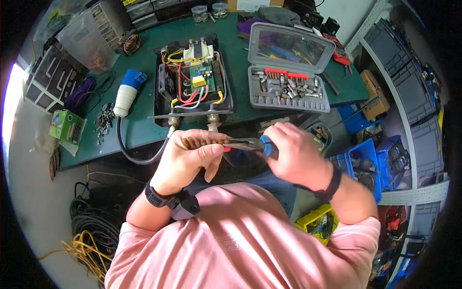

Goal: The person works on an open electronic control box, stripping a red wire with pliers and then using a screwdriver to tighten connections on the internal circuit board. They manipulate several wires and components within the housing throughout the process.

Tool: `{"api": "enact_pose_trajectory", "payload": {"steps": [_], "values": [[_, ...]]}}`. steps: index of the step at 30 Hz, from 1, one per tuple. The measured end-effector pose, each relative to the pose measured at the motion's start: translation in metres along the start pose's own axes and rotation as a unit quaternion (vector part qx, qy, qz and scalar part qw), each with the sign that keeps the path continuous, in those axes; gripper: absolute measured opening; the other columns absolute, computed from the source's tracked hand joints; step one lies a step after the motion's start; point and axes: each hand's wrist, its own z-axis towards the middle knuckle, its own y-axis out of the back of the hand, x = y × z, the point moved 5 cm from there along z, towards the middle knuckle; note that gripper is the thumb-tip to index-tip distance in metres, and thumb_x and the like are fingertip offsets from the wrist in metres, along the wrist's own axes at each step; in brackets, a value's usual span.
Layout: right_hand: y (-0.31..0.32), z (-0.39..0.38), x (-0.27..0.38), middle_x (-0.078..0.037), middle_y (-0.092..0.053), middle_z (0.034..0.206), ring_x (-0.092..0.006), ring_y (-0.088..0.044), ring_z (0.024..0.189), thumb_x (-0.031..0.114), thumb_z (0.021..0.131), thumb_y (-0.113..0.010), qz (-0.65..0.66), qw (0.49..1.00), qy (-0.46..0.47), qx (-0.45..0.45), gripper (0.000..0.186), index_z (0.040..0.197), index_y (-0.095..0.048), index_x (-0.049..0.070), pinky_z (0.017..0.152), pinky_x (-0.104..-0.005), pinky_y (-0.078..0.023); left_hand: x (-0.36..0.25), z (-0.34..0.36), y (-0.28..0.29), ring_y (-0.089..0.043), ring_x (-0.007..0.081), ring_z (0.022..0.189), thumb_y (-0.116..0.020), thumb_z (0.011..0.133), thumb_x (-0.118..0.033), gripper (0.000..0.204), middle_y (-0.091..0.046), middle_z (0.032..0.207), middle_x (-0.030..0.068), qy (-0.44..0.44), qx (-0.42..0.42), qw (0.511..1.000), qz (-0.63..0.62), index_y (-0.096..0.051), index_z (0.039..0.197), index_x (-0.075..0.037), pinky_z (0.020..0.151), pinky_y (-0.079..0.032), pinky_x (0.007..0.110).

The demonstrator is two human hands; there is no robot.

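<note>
My right hand is wrapped round the blue handles of a pair of pliers. Their metal jaws point left, toward my left hand. Pinched between its thumb and fingers is a brown, ridged piece, whose kind I cannot make out. The jaws meet its right end, where a small red bit shows; whether they grip it is too small to tell. Just beyond my hands, an opened black metal case holds a green circuit board, with red, yellow and blue wires.
An open grey socket case lies on the green bench, right of the black case. To the left are a blue and white plug on a black cable, loose screws and a green box. Blue bins stand at right.
</note>
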Motion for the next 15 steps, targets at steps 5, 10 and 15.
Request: {"api": "enact_pose_trajectory", "payload": {"steps": [5, 10, 15], "values": [[-0.033, -0.008, -0.005, -0.017, -0.059, 0.083, -0.0393, -0.061, 0.080, 0.018, 0.080, -0.070, 0.141, 0.988, -0.059, -0.003, 0.024, 0.091, -0.054, 0.004, 0.071, -0.0480, -0.050, 0.014, 0.001, -0.002, -0.054, 0.0136, 0.047, -0.064, 0.093, -0.009, 0.017, -0.060, 0.065, 0.0078, -0.023, -0.013, 0.992, -0.120, -0.064, 0.094, 0.007, 0.044, -0.041, 0.024], [-0.046, -0.012, -0.004, -0.020, -0.060, 0.085, -0.0421, -0.060, 0.082, 0.023, 0.084, -0.070, 0.208, 0.973, -0.100, 0.022, 0.028, 0.094, -0.056, 0.002, 0.070, -0.0477, -0.048, 0.016, 0.001, -0.005, -0.053, 0.0130, 0.047, -0.061, 0.095, -0.012, 0.020, -0.060, 0.065, 0.0075, -0.051, -0.037, 0.996, -0.064, -0.063, 0.090, 0.007, 0.043, -0.040, 0.024], [-0.051, -0.013, 0.000, -0.019, -0.059, 0.084, -0.0417, -0.059, 0.080, 0.022, 0.083, -0.072, 0.255, 0.957, -0.136, 0.035, 0.028, 0.096, -0.058, 0.002, 0.070, -0.0457, -0.047, 0.014, 0.001, -0.011, -0.051, 0.0149, 0.044, -0.063, 0.093, -0.016, 0.024, -0.057, 0.062, 0.0084, -0.063, -0.090, 0.993, -0.052, -0.060, 0.082, 0.005, 0.041, -0.040, 0.025]]}}
